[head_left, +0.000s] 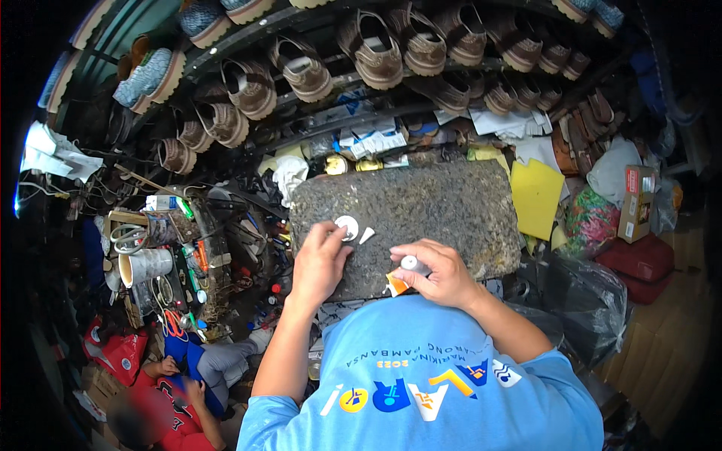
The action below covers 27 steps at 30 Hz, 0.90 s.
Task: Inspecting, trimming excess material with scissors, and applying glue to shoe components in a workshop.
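Note:
A dark, rough-topped work block (451,203) lies in front of me. My left hand (320,259) is over its left part, fingers curled and fingertips at the edge of a small white round piece (347,224). Just right of that piece lies a small white cone-shaped piece (367,235), which looks like a nozzle cap. My right hand (440,274) is closed around a small bottle (400,283) with orange and white on it, near the block's front edge. The bottle's pale round end shows between thumb and fingers; the rest is hidden by the hand.
Racks of brown shoes (301,68) stand beyond the block. A yellow sheet (535,199) and plastic bags (583,297) are at the right. On the left, a cluttered bench holds a white cup (147,267) and tools. Another person in a red shirt (177,413) sits lower left.

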Motion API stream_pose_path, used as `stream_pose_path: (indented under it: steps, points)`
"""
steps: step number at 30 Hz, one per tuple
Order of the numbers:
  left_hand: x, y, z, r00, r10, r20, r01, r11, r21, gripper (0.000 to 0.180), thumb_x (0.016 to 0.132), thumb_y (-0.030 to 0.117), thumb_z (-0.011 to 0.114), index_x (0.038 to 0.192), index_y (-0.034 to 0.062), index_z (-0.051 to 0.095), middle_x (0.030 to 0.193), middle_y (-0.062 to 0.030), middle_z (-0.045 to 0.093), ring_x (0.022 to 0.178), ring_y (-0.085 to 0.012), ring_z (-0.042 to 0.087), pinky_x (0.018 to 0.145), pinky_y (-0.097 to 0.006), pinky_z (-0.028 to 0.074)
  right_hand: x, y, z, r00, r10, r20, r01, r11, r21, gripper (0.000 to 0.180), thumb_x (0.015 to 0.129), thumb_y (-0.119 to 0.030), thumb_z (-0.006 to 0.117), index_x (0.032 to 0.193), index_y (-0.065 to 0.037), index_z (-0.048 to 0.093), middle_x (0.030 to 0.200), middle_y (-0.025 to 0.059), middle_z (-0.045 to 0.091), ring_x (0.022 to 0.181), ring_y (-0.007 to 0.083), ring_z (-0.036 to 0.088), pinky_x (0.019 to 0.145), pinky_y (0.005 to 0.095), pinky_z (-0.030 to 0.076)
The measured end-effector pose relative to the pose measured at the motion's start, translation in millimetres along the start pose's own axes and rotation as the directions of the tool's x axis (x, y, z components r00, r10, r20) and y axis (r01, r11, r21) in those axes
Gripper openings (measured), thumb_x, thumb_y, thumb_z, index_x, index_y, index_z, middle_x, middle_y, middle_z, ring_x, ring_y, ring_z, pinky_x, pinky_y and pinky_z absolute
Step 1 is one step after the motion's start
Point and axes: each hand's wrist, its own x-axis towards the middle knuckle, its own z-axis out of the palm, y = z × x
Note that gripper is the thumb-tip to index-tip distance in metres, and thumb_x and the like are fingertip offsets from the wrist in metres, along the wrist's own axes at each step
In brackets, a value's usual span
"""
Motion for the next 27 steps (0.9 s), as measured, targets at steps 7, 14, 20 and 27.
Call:
stream_pose_path:
  steps: [7,14,20,27]
  points:
    - [-13.6,-19.3,8.4,0.828,-0.507,0.241,0.426,0.286,-0.858,0.008,0.096,0.009,0.069,0.102,0.0043,0.068,0.080,-0.0059,0.061,0.062,-0.0150,0.057,0.050,-0.027,0.044,1.1,-0.9,-2.0,0.999,-0.040,0.022,0.040,0.999,0.004,0.035,0.086,-0.016,0.079,0.118,-0.004,0.069,0.099,0.0130,0.074,0.089,0.0311,0.071,0.080,0.0396,0.056]
    - [5.9,-9.4,-10.9,0.836,-0.541,0.092,0.483,0.644,-0.593,0.008,0.098,0.009,0.066,0.095,0.0011,0.067,0.079,-0.0037,0.061,0.060,-0.0102,0.055,0.052,-0.025,0.042,1.6,-0.2,-7.9,1.000,-0.028,0.011,0.028,0.999,-0.015,0.037,0.085,-0.015,0.080,0.118,-0.004,0.068,0.100,0.0129,0.074,0.090,0.0308,0.071,0.082,0.0398,0.056]
    - [0.3,-17.8,9.0,0.991,0.126,-0.037,-0.119,0.983,0.140,0.013,0.082,0.003,0.076,0.095,0.0041,0.072,0.101,-0.0135,0.061,0.093,-0.0343,0.062,0.078,-0.043,0.052,7.4,-2.7,-4.9,0.999,-0.040,-0.030,0.039,0.999,-0.024,0.037,0.084,-0.013,0.080,0.119,-0.004,0.069,0.101,0.0127,0.074,0.092,0.0288,0.071,0.082,0.0379,0.057]
    - [-8.7,-11.3,4.5,0.992,-0.003,-0.125,0.011,0.998,0.062,0.017,0.082,0.004,0.077,0.099,0.0015,0.074,0.104,-0.0138,0.064,0.095,-0.0303,0.064,0.082,-0.038,0.053,8.2,-1.6,6.5,0.998,-0.004,-0.060,0.006,1.000,0.028,0.040,0.084,-0.014,0.081,0.121,-0.003,0.069,0.102,0.0130,0.074,0.091,0.0274,0.072,0.082,0.0365,0.057]
